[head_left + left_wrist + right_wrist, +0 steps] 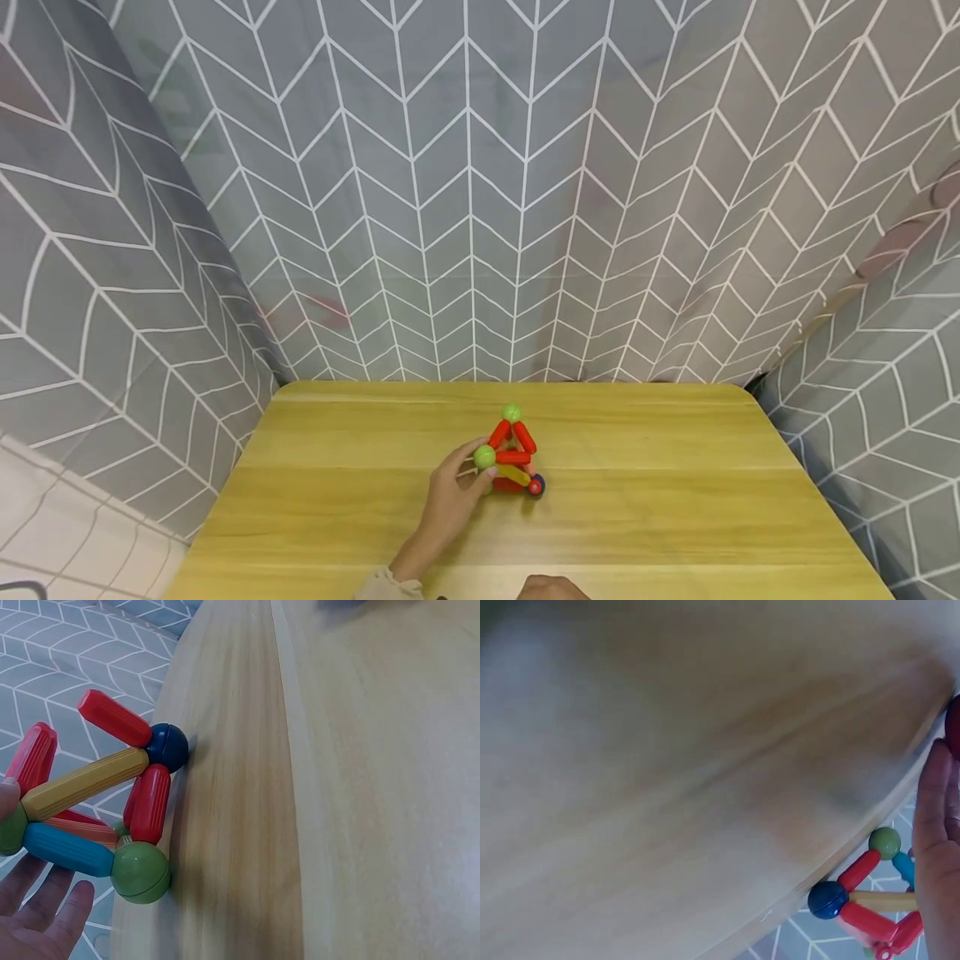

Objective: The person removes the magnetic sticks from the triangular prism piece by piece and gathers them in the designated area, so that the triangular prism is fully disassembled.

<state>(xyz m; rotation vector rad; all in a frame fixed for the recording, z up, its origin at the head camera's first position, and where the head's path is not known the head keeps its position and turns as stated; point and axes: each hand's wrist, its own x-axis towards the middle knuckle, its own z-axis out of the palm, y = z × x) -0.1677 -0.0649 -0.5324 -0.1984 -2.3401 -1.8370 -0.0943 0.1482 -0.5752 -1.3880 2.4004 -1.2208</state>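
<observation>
A frame of magnetic building sticks and balls stands on the table, with red sticks (513, 457), a yellow stick (86, 784) and a blue stick (69, 850). Green balls (140, 871) and a dark blue ball (166, 748) join the sticks at the corners. My left hand (452, 496) grips the frame from its left side, thumb and fingers about a green corner ball (484, 457). At the head view's bottom edge, only the back of my right hand (552, 588) shows. In the right wrist view its fingers meet a dark red ball (953, 729), partly cut off.
The light wooden table (675, 500) has rounded far corners. Grey curtains (480, 192) with a white chevron pattern hang behind it and on both sides. A pale area (67, 525) lies at the lower left, beyond the table's edge.
</observation>
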